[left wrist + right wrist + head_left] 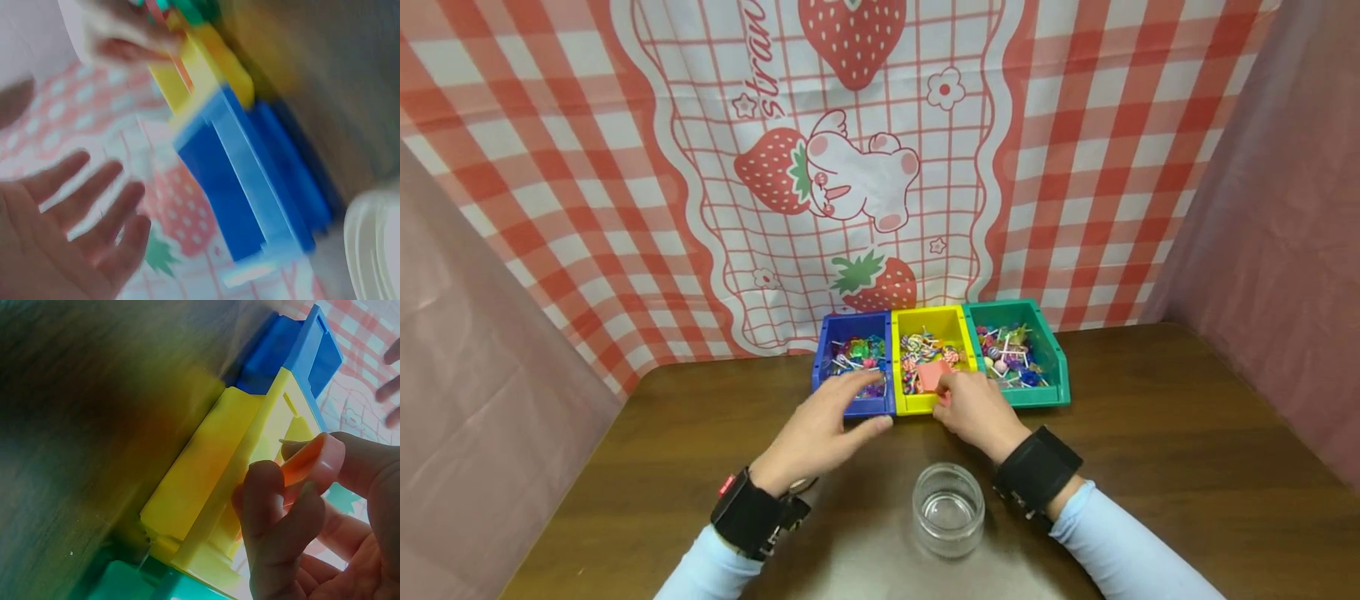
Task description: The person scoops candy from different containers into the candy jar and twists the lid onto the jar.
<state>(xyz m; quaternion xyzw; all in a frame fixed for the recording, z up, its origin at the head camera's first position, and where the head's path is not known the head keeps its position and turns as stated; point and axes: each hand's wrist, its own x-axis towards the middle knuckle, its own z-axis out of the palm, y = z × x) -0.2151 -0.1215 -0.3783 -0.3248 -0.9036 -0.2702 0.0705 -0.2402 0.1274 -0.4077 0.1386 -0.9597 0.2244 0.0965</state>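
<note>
My right hand (pixel 973 408) pinches the curved handle of a small pink scoop (pixel 319 465) at the front edge of the yellow bin (pixel 917 408). The scoop's flat pink part lies over swirl-patterned mini lollipops (pixel 951 356) in that bin. My left hand (pixel 823 425) hovers at the front of the blue bin (pixel 891 358), fingers spread and holding nothing. Small colourful pieces (pixel 859 348), some with white sticks, fill the blue bin. A clear glass jar (pixel 948 510) stands on the table in front of the bins, between my forearms.
Right of the yellow bin and adjoining it, a green bin (pixel 1062 379) holds mixed charms and lollipops (pixel 1007 354). The bins stand in a row on the brown wooden table (pixel 1157 433). Behind them hangs a red-checked strawberry cloth (pixel 1075 167).
</note>
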